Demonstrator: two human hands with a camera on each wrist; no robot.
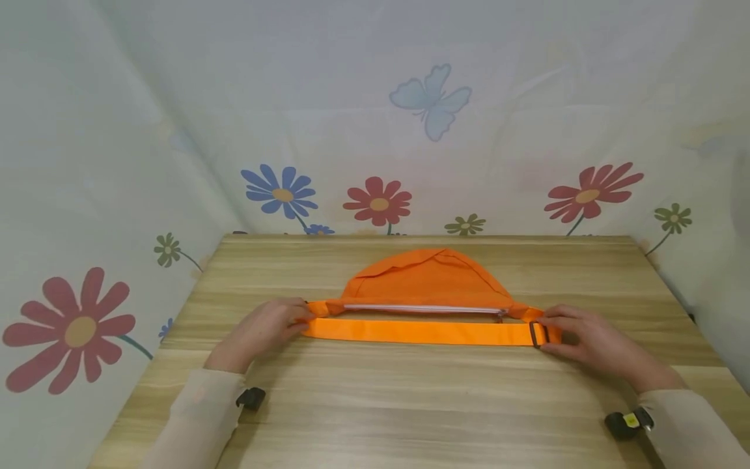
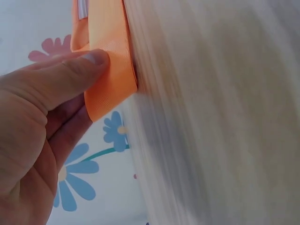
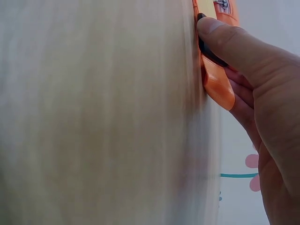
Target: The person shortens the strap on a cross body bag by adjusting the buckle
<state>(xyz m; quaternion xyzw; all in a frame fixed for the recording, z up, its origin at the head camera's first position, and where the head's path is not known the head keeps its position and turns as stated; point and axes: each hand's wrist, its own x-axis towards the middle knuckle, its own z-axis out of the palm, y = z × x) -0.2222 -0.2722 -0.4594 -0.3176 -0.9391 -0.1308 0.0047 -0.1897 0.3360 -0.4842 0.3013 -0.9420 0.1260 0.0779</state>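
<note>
An orange waist bag (image 1: pixel 428 280) lies on the wooden table, its curved side away from me and its pale zipper (image 1: pixel 422 309) toward me. Its orange strap (image 1: pixel 410 331) runs straight along the near side, folded back at both ends. My left hand (image 1: pixel 263 329) pinches the strap's left fold, thumb on top, as the left wrist view shows on the strap (image 2: pixel 110 61). At the other end my right hand (image 1: pixel 597 339) pinches the strap by the black slide buckle (image 1: pixel 534 334); in the right wrist view the thumb presses on that buckle (image 3: pixel 211 49).
The wooden table (image 1: pixel 410 404) reaches back to a pale cloth backdrop (image 1: pixel 328 85) printed with flowers and a butterfly. The backdrop also hangs along the left and right sides. A small black device sits at each wrist.
</note>
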